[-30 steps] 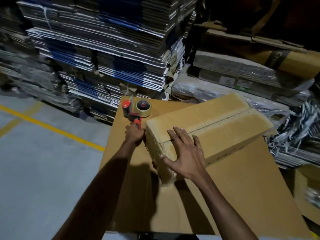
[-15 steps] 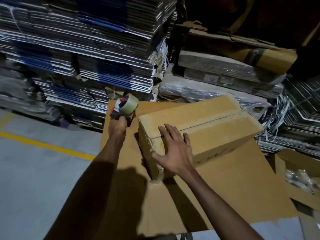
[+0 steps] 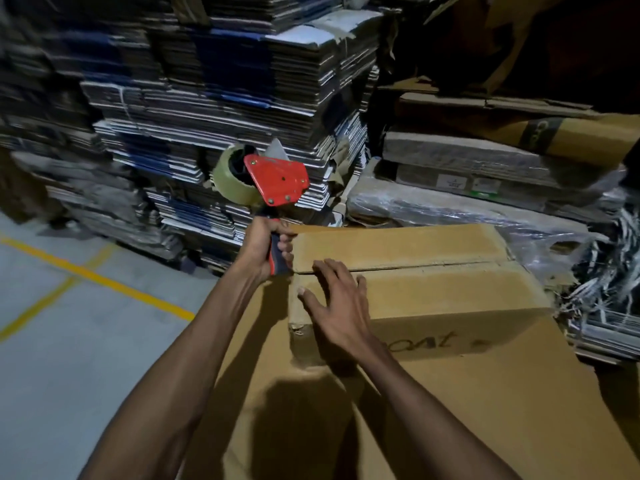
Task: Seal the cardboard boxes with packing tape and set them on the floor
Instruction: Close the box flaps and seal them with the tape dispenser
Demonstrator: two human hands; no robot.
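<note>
Head view: left hand (image 3: 265, 249) grips the red tape dispenser (image 3: 273, 180) by its handle; right hand (image 3: 337, 306), fingers spread flat, steadies the brown cardboard box (image 3: 433, 292) on flat cardboard sheet (image 3: 485, 410). Box looks stiff, probably light; best held by opposite side walls.

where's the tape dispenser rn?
Head view, centre-left: the tape dispenser is held up by its handle in the left hand, just off the left end of the cardboard box.

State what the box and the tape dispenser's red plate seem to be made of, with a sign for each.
Box: matte brown cardboard, with rough, worn edges.
Tape dispenser: its red plate looks like painted metal, flat and riveted, though plastic is possible.
</note>
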